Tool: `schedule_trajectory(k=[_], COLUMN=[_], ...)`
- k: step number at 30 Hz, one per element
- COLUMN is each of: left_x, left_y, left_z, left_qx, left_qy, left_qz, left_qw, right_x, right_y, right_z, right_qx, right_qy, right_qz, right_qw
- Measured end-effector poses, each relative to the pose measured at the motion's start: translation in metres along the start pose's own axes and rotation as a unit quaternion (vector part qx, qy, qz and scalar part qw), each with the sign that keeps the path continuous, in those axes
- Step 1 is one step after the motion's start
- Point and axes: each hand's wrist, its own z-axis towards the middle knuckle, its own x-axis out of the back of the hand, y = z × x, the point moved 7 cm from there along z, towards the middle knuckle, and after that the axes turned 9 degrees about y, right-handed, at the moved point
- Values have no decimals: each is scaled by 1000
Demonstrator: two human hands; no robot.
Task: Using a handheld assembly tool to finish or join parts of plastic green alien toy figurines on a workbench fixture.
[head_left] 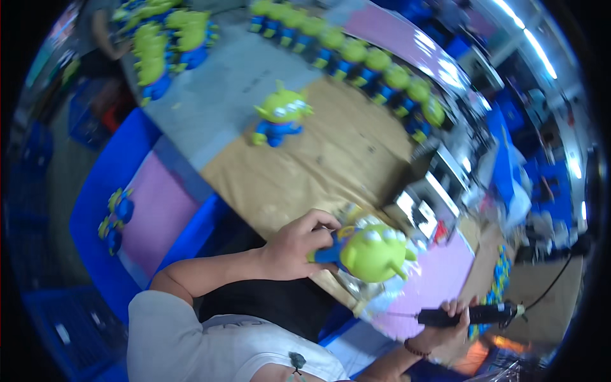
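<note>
My left hand [298, 247] is closed around the blue body of a toy alien figure [375, 253] with a green, three-eyed head. The figure lies tilted on its side in the air over the table's near edge, its head pointing right. An electric screwdriver [490, 314], black with a long thin bit and a cable at its rear, is gripped in my right hand [453, 326]. Its bit points left, below the figure and apart from it. Another alien figure [280, 118] stands alone on the brown table covering [331, 153].
A curved row of alien figures [347, 54] lines the table's far side, with more grouped at the far left [153, 54]. To the left sits a blue bin [102, 210] with a pink sheet. A white box-like device [426, 207] stands at right. Small blue-green parts [499, 280] lie beyond.
</note>
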Motion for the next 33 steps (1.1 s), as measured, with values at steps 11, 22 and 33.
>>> schedule_trajectory(k=[11, 22, 33], left_x=[367, 449, 209], left_y=[-249, -395, -273], left_z=[-16, 68, 15], left_qx=[127, 178, 119], left_qy=[541, 502, 328], left_qz=[202, 369, 113], left_qw=[807, 762, 930], right_x=[-36, -45, -49], right_y=[61, 99, 102], right_z=[27, 33, 9], right_qx=[-168, -200, -165], right_qy=[-6, 34, 32], right_qz=[-46, -91, -39], right_qw=[985, 975, 985])
